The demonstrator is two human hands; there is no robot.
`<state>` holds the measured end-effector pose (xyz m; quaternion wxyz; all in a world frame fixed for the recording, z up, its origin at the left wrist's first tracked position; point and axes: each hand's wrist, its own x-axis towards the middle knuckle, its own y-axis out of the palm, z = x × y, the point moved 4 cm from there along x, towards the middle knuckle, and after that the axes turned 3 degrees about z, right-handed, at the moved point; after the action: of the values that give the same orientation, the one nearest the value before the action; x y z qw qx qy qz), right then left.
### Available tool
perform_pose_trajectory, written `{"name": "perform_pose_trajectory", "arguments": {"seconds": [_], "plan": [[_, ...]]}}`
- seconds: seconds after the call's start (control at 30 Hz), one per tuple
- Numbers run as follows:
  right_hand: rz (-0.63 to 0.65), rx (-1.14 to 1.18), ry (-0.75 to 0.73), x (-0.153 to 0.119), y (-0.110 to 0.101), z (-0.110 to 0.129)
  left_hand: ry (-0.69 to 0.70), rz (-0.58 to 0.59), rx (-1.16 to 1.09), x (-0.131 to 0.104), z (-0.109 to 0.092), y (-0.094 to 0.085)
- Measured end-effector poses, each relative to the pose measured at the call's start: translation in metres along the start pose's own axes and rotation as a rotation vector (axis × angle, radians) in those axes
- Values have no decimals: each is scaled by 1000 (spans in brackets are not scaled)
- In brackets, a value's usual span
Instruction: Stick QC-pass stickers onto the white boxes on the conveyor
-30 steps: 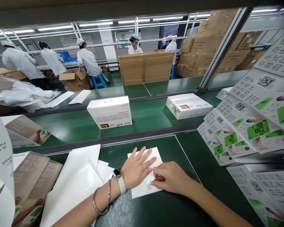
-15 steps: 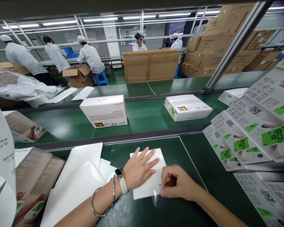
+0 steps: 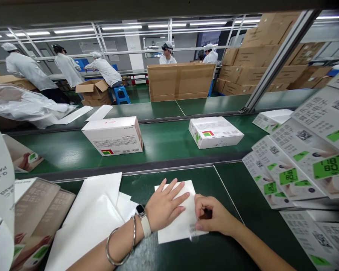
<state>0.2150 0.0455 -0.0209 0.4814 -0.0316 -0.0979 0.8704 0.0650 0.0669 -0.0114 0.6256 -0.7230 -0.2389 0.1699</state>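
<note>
My left hand [image 3: 167, 205] lies flat with fingers spread on a sheet of white paper [image 3: 173, 231], pressing it to the dark green work surface. By the sheet's right edge, the thumb and index finger of my right hand [image 3: 211, 216] are pinched together at a small transparent sticker [image 3: 193, 234]. Part of that sticker is over the sheet's lower right; the finger ends hide the rest. More white sheets [image 3: 90, 210] lie overlapping beside my left forearm.
A white box [image 3: 117, 137] and a flatter one [image 3: 214, 133] are on the green conveyor [image 3: 164, 135] ahead. Printed cartons [image 3: 296, 169] are stacked at right, others [image 3: 42, 218] at left beside a curling Q.C. PASS label strip [image 3: 1, 180]. Several co-workers are across the line.
The boxes on the conveyor have shifted left. My right hand has moved slightly right, and more of the transparent sticker shows. My left hand stays flat. A co-worker at back left leans forward.
</note>
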Motion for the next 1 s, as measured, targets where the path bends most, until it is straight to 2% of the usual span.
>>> {"name": "perform_pose_trajectory", "arguments": {"seconds": [0.13, 0.33, 0.53, 1.0], "plan": [[16, 49, 30, 0, -2, -4, -4, 25, 6, 0, 0, -1], [4, -15, 32, 0, -1, -2, -4, 31, -3, 0, 1, -2], [13, -121, 41, 1, 2, 0, 6, 7, -7, -1, 1, -1], [51, -122, -3, 0, 3, 2, 19, -29, 3, -2, 2, -4]]}}
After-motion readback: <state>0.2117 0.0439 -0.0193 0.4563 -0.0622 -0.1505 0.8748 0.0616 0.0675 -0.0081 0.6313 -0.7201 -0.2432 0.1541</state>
